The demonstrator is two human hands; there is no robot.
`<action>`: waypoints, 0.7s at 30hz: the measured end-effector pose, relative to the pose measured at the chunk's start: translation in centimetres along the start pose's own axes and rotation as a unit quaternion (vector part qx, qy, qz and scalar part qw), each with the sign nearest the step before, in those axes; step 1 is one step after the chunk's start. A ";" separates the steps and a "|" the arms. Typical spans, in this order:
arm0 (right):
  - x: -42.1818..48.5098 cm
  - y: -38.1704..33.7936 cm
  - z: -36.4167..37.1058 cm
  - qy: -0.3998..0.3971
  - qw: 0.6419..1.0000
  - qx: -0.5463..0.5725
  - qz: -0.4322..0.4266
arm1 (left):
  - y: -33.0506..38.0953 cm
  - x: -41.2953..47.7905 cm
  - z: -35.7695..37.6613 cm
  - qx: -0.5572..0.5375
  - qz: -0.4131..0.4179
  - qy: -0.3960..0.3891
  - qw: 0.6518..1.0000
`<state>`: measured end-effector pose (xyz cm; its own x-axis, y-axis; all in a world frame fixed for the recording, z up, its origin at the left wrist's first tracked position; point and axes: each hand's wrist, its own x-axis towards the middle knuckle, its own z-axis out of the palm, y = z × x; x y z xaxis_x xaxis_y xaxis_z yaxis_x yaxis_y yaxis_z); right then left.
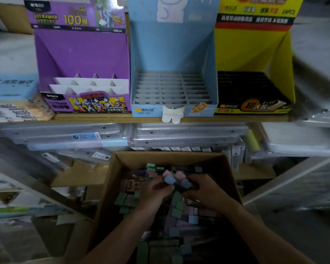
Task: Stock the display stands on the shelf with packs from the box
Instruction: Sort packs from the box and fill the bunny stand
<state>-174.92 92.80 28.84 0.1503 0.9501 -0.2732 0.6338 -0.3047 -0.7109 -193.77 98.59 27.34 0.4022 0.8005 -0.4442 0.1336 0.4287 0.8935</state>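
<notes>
An open cardboard box (107, 189) below the shelf is full of small packs (181, 212) in green, pink, blue and purple. My left hand (157, 188) and my right hand (202, 191) meet over the box and together hold a bundle of several packs (176, 179) with pink and blue ends up. On the wooden shelf (141, 120) stand three display stands: a purple stand (80, 54) at left, a light blue stand (171, 54) in the middle with bare grid slots, and a yellow stand (255, 54) at right with dark slots.
Clear plastic folders (84, 138) are stacked on the level under the shelf, behind the box. A white butterfly-shaped tag (172, 114) hangs off the blue stand's front. Wrapped stock (309, 141) crowds the right side, and printed boxes (11, 92) sit left of the purple stand.
</notes>
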 end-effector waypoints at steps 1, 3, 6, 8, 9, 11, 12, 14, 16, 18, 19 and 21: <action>0.0 -0.2 -0.3 -0.005 1.000 0.007 0.000 | 0.2 -0.1 0.3 -0.010 0.002 -0.004 1.000; -0.2 -1.0 -1.1 -0.026 0.999 0.033 0.010 | 0.5 -0.6 0.8 -0.022 0.014 -0.014 1.000; -1.1 -2.8 -1.9 -0.058 0.985 0.159 0.013 | 1.0 -1.6 1.3 -0.037 0.018 -0.041 0.998; -1.5 -3.6 -1.9 -0.065 0.972 0.224 0.004 | 1.2 -1.8 1.5 -0.048 0.015 -0.046 0.998; -1.7 -4.1 -1.8 -0.071 0.963 0.261 0.000 | 1.2 -1.8 1.6 -0.062 0.012 -0.046 0.997; -1.9 -4.7 -1.3 -0.070 0.942 0.328 -0.001 | 1.6 -1.8 1.8 -0.118 0.001 -0.050 0.992; -1.9 -5.1 -1.1 -0.068 0.936 0.347 -0.002 | 1.9 -1.8 1.8 -0.156 -0.011 -0.057 0.986; -2.0 -5.9 -0.4 -0.061 0.934 0.351 -0.007 | 2.4 -2.1 1.9 -0.225 -0.037 -0.069 0.971; -2.1 -6.3 0.3 -0.023 0.947 0.318 -0.020 | 3.0 -2.8 1.7 -0.264 -0.054 -0.072 0.960; -2.2 -6.7 0.7 0.027 0.954 0.298 -0.030 | 3.4 -3.3 1.2 -0.269 -0.048 -0.074 0.959; -2.3 -6.9 0.8 0.040 0.955 0.293 -0.036 | 3.7 -3.6 0.9 -0.265 -0.045 -0.069 0.961; -2.7 -7.4 0.7 0.057 0.959 0.273 -0.042 | 4.2 -4.0 0.3 -0.244 -0.041 -0.068 0.967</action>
<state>-180.53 92.49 34.40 0.2173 0.9646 -0.1492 0.1600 -0.1860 -0.9694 -194.56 97.05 32.87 0.5289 0.7071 -0.4693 -0.2592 0.6612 0.7040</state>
